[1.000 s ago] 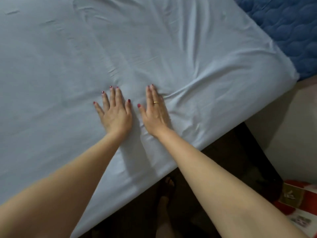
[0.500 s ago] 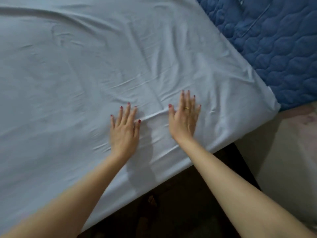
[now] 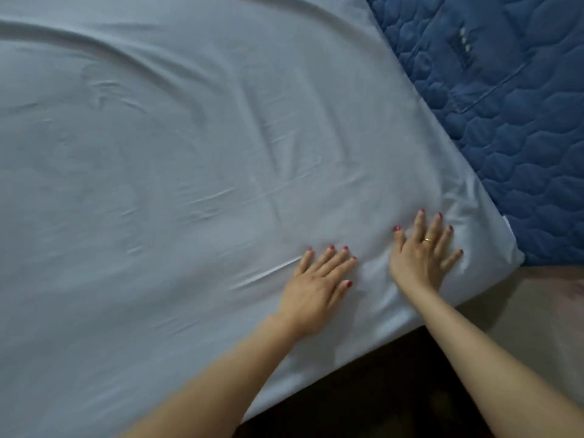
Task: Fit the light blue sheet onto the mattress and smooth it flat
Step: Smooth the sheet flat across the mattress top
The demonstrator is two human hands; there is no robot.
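Pressing flat, both hands lie palm-down with fingers spread on the light blue cotton sheet [image 3: 189,184], gripping nothing. The left hand [image 3: 319,286] sits just beside a raised crease [image 3: 265,273] near the bed's front edge, and the right hand [image 3: 423,257], which wears a gold ring [image 3: 428,239], rests close to the sheet's corner [image 3: 505,248]. The sheet covers most of the bed, but the dark blue quilted mattress [image 3: 512,121] shows bare beyond the sheet's right edge, so the fit looks unfinished on that side.

The main risk, as I judge it, is that flat palms drag the loose fabric rather than flatten it: a push toward the corner could bunch cloth there or slide the whole sheet, leaving more mattress exposed elsewhere. The long fold [image 3: 94,42] curving across the far side and the small wrinkles [image 3: 202,200] in the middle suggest slack that could simply travel from one spot to another. Whether the corner is tucked under the mattress cannot be told; if it is not, it could spring back once the pressure lifts.
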